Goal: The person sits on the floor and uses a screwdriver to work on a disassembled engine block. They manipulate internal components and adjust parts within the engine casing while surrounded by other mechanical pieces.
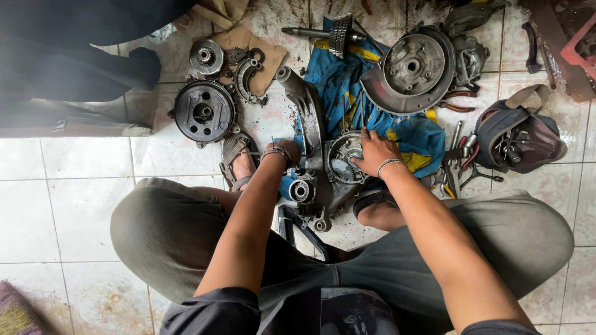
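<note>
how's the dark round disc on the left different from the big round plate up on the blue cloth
The dark disc lies on bare tile; the grey plate rests partly on the blue cloth. The disc looks near black and smaller; the plate is lighter, dusty grey and larger. The disc lies flat, while the plate seems tilted, with a wide rim at its lower left. Both are round metal parts with a centre hole, and neither hand touches them.

Bare forearms, wrist bracelets, grey-green trousers, strapped sandals [238, 162].
</note>
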